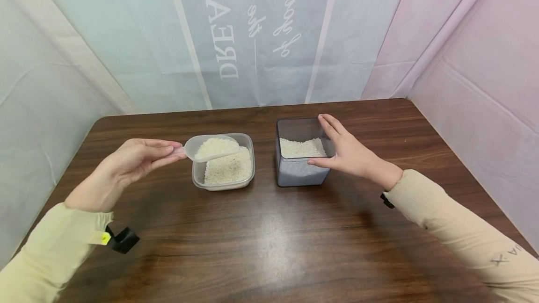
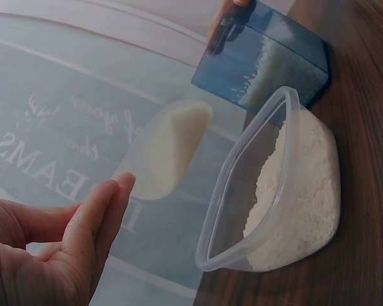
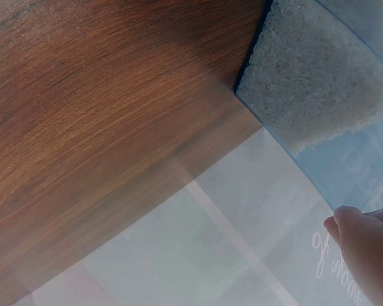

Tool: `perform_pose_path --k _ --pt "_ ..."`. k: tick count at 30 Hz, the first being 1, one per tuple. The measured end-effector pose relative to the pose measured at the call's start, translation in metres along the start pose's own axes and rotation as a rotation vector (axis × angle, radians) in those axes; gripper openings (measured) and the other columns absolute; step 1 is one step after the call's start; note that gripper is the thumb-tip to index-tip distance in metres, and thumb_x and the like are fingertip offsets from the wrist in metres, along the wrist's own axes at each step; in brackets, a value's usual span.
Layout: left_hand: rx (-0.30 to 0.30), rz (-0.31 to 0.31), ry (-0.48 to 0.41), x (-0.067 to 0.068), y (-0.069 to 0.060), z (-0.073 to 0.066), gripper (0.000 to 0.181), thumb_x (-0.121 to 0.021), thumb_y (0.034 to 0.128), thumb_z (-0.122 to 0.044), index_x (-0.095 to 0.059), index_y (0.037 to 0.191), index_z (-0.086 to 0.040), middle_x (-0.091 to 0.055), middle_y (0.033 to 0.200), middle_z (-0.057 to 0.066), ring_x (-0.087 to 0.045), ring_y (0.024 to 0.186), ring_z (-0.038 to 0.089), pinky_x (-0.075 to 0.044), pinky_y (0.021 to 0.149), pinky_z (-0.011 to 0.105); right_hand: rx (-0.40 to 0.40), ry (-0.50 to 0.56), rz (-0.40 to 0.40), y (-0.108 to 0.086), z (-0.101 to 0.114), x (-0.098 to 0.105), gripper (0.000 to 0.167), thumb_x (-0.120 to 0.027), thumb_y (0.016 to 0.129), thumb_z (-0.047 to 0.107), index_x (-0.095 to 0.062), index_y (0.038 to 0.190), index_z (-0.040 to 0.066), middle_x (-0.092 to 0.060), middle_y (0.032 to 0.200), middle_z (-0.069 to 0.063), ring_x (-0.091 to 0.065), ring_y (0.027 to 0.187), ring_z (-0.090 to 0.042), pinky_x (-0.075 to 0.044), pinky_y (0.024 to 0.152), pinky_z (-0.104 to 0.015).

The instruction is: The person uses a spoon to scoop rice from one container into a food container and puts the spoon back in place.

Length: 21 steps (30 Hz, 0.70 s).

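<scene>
Dark wood table (image 1: 269,228). On it, blue-tinted container (image 1: 301,174), part-filled with rice (image 1: 303,147); right hand (image 1: 351,151) holds its rim, fingers seemingly hooked over, partly hidden. Left of it, clear tub (image 1: 227,186) of rice. Left hand (image 1: 134,160) pinches handle of rice-loaded scoop (image 1: 193,147), held above tub.

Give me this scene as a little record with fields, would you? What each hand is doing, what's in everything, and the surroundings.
Left hand: pinches the scoop by its handle, above the clear tub
Scoop load: white rice
Clear tub: no lid on, partly filled with rice
Right hand: holds the smoky box at its rim
Smoky box: open-topped, partly filled with rice
Table: dark wood grain
Backdrop: pale, with mirrored white lettering
</scene>
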State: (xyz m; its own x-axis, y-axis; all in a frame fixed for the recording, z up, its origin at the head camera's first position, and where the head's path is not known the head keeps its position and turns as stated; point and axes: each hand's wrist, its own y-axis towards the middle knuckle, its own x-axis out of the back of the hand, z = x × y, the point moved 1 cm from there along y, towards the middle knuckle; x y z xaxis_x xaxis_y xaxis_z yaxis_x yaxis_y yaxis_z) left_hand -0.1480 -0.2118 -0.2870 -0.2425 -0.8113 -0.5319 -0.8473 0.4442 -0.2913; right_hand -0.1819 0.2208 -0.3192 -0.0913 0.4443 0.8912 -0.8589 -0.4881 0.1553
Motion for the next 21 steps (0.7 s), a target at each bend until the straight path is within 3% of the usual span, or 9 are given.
perform_pose_path --k 11,21 --pt "-0.007 0.056 -0.047 0.013 -0.008 0.0 0.027 -0.038 0.0905 0.015 -0.064 0.096 0.012 -0.063 0.097 0.026 -0.063 0.094 0.031 -0.051 0.088 0.032 0.012 0.004 -0.005 0.0 0.0 0.001 0.104 -0.072 0.073 0.048 -0.013 0.145 0.002 -0.013 0.15 -0.01 -0.017 0.136 -0.026 -0.026 0.108 -0.047" --pt "0.0 0.01 -0.022 0.021 -0.013 -0.001 0.027 -0.039 0.091 0.014 -0.065 0.096 0.011 -0.064 0.096 0.026 -0.064 0.093 0.03 -0.052 0.086 0.031 0.009 0.001 -0.002 0.0 0.0 0.0 0.104 -0.071 0.073 0.05 -0.013 0.145 0.003 -0.013 0.15 -0.01 -0.016 0.136 -0.026 -0.026 0.109 -0.047"
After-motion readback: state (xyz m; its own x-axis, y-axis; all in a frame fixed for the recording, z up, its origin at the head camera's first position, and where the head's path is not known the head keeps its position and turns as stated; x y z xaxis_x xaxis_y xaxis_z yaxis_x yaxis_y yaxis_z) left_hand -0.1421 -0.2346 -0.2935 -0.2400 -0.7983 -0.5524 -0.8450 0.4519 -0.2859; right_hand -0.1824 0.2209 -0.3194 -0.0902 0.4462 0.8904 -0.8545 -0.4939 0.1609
